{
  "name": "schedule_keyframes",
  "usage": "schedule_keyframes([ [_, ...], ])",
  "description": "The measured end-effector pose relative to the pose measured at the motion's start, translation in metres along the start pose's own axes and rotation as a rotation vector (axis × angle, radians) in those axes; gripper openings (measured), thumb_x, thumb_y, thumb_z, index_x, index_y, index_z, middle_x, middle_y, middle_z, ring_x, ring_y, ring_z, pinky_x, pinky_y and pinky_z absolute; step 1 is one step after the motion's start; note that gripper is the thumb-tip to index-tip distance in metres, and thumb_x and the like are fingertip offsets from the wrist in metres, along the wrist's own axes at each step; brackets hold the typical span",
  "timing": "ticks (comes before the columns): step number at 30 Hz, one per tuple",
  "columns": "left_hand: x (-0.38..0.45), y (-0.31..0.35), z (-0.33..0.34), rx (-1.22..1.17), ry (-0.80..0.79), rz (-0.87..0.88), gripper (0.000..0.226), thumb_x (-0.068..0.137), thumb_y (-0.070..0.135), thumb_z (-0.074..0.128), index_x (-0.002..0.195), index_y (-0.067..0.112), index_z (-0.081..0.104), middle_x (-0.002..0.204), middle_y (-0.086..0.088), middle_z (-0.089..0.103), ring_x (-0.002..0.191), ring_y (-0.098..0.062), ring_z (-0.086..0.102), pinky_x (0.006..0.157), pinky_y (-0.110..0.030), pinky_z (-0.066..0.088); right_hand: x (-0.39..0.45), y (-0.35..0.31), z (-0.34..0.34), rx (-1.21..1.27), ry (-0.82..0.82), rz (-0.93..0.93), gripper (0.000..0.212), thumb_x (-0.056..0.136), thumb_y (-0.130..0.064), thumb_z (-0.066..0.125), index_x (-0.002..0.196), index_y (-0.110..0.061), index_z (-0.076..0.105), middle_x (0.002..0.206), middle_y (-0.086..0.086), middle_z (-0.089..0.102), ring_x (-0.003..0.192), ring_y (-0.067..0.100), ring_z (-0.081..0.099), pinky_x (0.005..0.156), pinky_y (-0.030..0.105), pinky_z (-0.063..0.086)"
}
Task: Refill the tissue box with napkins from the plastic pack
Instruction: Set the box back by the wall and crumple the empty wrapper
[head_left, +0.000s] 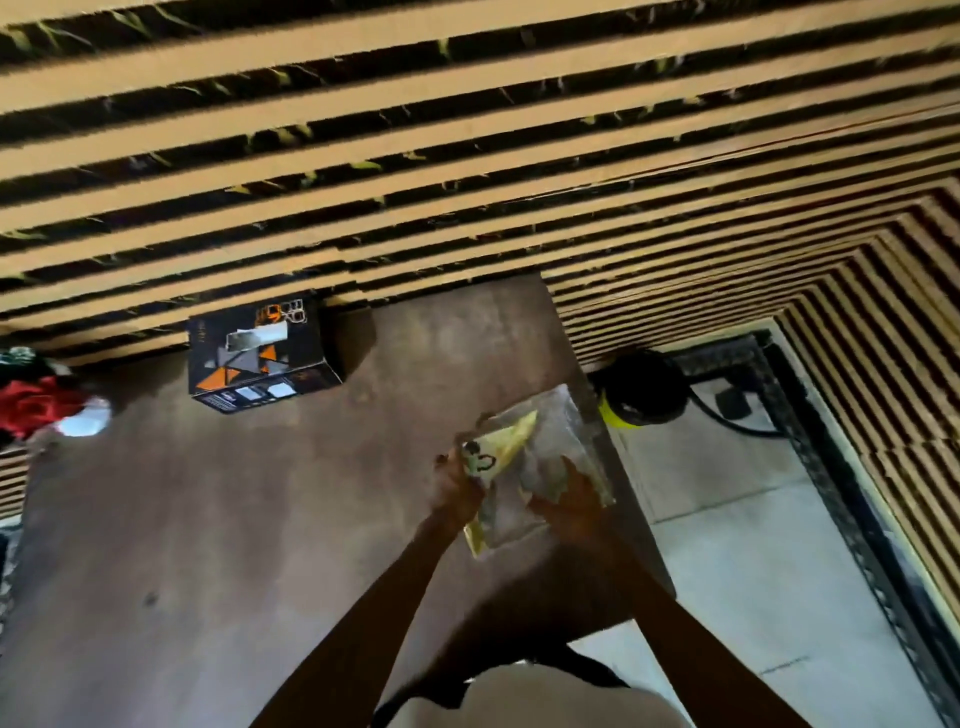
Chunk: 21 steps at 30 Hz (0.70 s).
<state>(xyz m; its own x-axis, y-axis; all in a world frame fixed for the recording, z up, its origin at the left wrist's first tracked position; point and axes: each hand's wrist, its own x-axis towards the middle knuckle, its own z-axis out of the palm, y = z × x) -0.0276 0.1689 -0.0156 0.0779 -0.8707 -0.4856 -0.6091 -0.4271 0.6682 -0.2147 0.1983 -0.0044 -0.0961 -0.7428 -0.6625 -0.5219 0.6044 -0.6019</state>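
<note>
A clear plastic pack of napkins (550, 441) with a yellow printed flap lies near the right edge of the brown table (234, 519). My left hand (460, 486) grips the pack's left side at the printed flap. My right hand (571, 506) holds the pack's near right part, fingers on the plastic. The tissue box (260, 358), black with orange and grey triangles, stands at the back of the table against the slatted wall, well to the left of both hands. A white tissue shows at its top slot.
A red and white object (47, 405) sits at the table's far left. Beyond the table's right edge is a tiled floor with a black and yellow appliance (639, 389) and its cable. Striped slatted walls close in the back and right.
</note>
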Motion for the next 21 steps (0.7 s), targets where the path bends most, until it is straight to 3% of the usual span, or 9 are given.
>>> schedule_keyframes([
  [2,-0.009,0.012,0.011,-0.089,-0.008,0.020,0.043,0.079,0.006,0.064,0.121,-0.001,0.059,0.107,-0.022,0.061,0.088,-0.013,0.067,0.068,-0.018,0.047,-0.005,0.000,-0.010,0.276,-0.055,0.029,0.103,0.065,-0.056,0.082,0.149,-0.035,0.026,0.143,0.002,0.051,0.127,0.023,0.053,0.101,0.048,0.049],
  [5,-0.027,0.040,0.029,-0.142,-0.148,0.167,0.033,0.078,-0.014,0.066,0.109,-0.003,0.067,0.093,-0.009,0.063,0.064,0.015,0.059,0.059,-0.006,0.042,-0.013,-0.002,-0.036,0.544,-0.130,0.032,0.071,0.079,-0.047,0.074,0.136,-0.045,0.031,0.122,-0.003,0.063,0.107,0.021,0.065,0.087,0.043,0.057],
  [8,-0.035,0.055,0.043,-0.127,-0.218,0.312,0.029,0.077,-0.008,0.069,0.106,-0.001,0.070,0.097,-0.003,0.064,0.079,0.016,0.058,0.075,-0.008,0.042,-0.013,-0.009,-0.059,0.524,0.008,0.002,0.055,0.081,-0.048,0.073,0.128,-0.031,0.051,0.116,-0.001,0.067,0.097,0.019,0.068,0.082,0.039,0.058],
  [10,-0.039,0.066,0.048,-0.169,-0.230,0.358,0.031,0.078,0.000,0.071,0.109,0.000,0.068,0.105,-0.002,0.064,0.090,0.018,0.057,0.085,-0.008,0.043,-0.013,-0.009,-0.074,0.523,0.056,-0.036,0.052,0.083,-0.034,0.074,0.129,-0.026,0.052,0.107,0.001,0.070,0.085,0.018,0.071,0.059,0.031,0.060],
  [13,-0.050,0.097,0.046,-0.451,-0.290,0.271,0.061,0.073,0.008,0.078,0.126,0.015,0.049,0.118,0.021,0.056,0.107,0.011,0.055,0.096,-0.021,0.048,-0.018,-0.012,-0.102,0.497,0.150,-0.100,0.035,0.090,-0.011,0.063,0.124,-0.014,0.057,0.103,0.012,0.069,0.066,0.011,0.068,0.041,0.020,0.048],
  [15,-0.050,0.118,0.040,-0.577,-0.348,0.214,0.093,0.068,0.002,0.082,0.143,0.024,0.033,0.134,0.013,0.044,0.123,-0.006,0.047,0.094,-0.025,0.050,-0.023,-0.015,-0.118,0.535,0.104,-0.070,0.014,0.092,-0.009,0.058,0.104,-0.012,0.065,0.092,0.012,0.069,0.057,0.009,0.065,0.039,0.020,0.046],
  [17,-0.045,0.132,0.037,-0.647,-0.500,0.114,0.108,0.069,-0.004,0.079,0.149,0.037,0.020,0.143,0.004,0.041,0.125,-0.011,0.049,0.095,-0.029,0.052,-0.030,-0.014,-0.133,0.581,-0.016,-0.051,0.016,0.095,-0.019,0.056,0.105,-0.013,0.067,0.088,0.006,0.071,0.063,0.012,0.066,0.047,0.022,0.049],
  [19,-0.036,0.140,0.038,-0.671,-0.632,0.126,0.097,0.074,-0.010,0.073,0.146,0.037,0.030,0.139,-0.004,0.053,0.122,-0.019,0.057,0.100,-0.038,0.050,-0.034,-0.010,-0.146,0.576,-0.113,-0.022,0.031,0.096,-0.039,0.053,0.111,-0.018,0.068,0.089,0.001,0.074,0.071,0.012,0.068,0.060,0.027,0.049],
  [21,-0.031,0.152,0.045,-0.625,-0.734,0.138,0.069,0.077,-0.014,0.067,0.134,0.020,0.050,0.126,-0.009,0.064,0.114,-0.021,0.063,0.098,-0.037,0.051,-0.035,-0.006,-0.162,0.552,-0.156,0.052,0.042,0.095,-0.055,0.043,0.112,-0.024,0.067,0.096,0.002,0.074,0.083,0.014,0.066,0.069,0.030,0.047],
])
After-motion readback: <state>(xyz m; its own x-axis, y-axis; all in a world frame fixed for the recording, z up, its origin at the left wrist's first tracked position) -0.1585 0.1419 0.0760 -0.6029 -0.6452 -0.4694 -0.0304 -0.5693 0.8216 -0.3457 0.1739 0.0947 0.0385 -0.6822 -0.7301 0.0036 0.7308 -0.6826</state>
